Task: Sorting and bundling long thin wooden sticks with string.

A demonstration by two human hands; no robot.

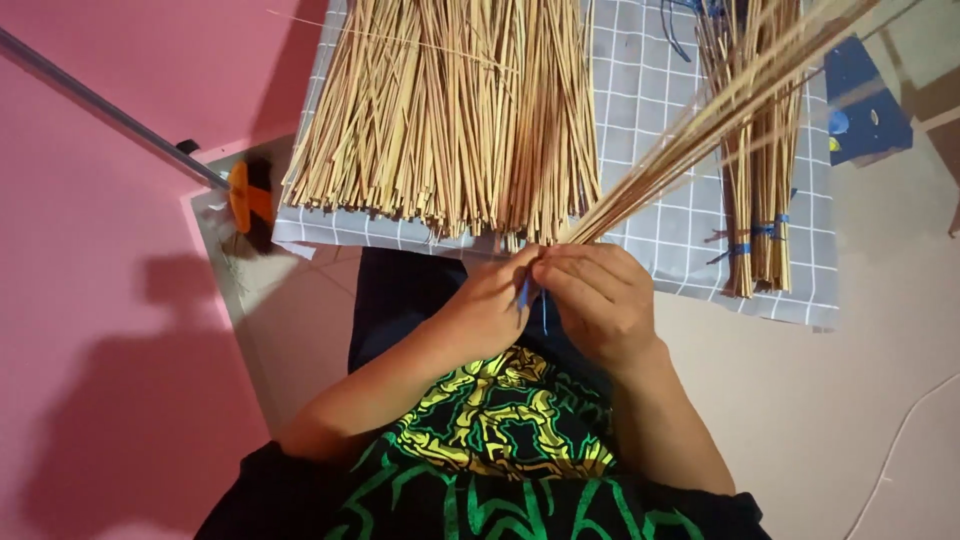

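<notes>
My right hand (pixel 600 295) grips the lower end of a thin bundle of straw sticks (pixel 700 125) that slants up to the right. My left hand (pixel 495 305) presses against it, fingers pinching a blue string (pixel 523 293) at the bundle's base. Both hands meet above my lap. A big loose pile of straw sticks (pixel 450 110) lies on a grey checked cloth (pixel 660 90) just beyond my hands.
Tied straw bundles (pixel 762 180) bound with blue string lie on the cloth at the right. A metal rod with an orange fitting (pixel 240 195) crosses the pink wall at the left. A blue object (pixel 865 100) sits at top right on the tan floor.
</notes>
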